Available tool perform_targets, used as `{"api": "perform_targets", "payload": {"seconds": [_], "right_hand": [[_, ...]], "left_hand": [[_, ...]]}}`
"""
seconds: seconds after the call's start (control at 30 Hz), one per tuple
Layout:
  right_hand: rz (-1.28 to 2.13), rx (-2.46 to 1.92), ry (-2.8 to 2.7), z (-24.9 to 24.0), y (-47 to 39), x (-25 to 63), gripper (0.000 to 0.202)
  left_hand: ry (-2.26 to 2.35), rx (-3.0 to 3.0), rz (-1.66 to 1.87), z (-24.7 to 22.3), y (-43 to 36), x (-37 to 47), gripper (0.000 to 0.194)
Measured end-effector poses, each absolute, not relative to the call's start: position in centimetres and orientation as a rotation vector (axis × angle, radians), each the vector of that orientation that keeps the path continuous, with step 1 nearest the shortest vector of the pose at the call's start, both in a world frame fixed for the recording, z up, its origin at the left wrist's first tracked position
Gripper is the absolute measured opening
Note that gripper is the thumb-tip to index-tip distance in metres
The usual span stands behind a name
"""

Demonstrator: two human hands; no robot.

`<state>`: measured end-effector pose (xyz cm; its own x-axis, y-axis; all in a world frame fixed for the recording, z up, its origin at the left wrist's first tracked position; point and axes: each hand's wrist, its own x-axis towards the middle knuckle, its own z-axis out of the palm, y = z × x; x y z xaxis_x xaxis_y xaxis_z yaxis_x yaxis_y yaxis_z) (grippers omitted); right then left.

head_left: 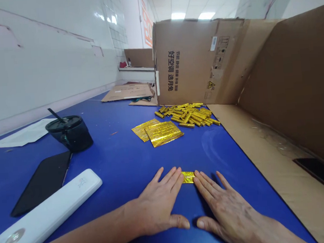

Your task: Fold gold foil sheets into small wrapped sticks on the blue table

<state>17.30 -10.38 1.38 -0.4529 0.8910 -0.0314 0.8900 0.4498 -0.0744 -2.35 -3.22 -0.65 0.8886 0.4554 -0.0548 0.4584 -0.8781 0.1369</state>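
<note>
The left hand [159, 208] and the right hand [233, 209] are pressing a short gold foil strip [188, 177] against the blue surface [120, 158], their fingertips covering its two ends and leaving the middle showing between them. Neither grip is clenching anything: both are lying released, palms down, fingers stretched toward the strip and thumbs spreading nearer the person, apart from it. The step in hand is looking like a flattening or smoothing one, the foil being held down at both ends rather than being lifted. Whether its hidden ends are folding under or lying single is impossible to tell. From here, the next move is probably calling for light, even pressure from both sets of fingertips, so that the strip is staying straight and its edges are not skewing; any rolling or folding would be needing the fingertips to work together along one edge. Beyond the strip and a little to its left, two gold foil sheets [165, 134] are lying flat, one overlapping the other. Farther beyond the strip, a heap of narrow gold pieces [192, 115] is resting near a large carton [194, 64], while a dark lidded cup [77, 137] is standing well off to its left.
</note>
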Motion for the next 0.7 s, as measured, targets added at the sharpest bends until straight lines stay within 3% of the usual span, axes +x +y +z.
{"api": "perform_targets", "payload": {"seconds": [0.23, 0.47, 0.63, 0.7], "right_hand": [[0.335, -1.543, -2.621, 1.6, -9.8, 14.6, 0.072], [0.245, -1.638, -2.633, 0.9, -10.5, 17.1, 0.068], [0.137, -1.703, -2.623, 0.4, -10.7, 17.2, 0.071], [0.080, -1.719, -2.614, 0.0, -10.6, 16.9, 0.072]], "left_hand": [[0.753, 2.932, -0.084, -0.6, -3.6, -2.1, 0.080], [0.717, 2.930, -0.027, -0.5, -3.3, -2.3, 0.085], [0.784, 2.929, 0.036, -0.3, -2.3, -1.9, 0.052], [0.794, 2.938, 0.061, -0.4, -2.2, -1.7, 0.048]]}}
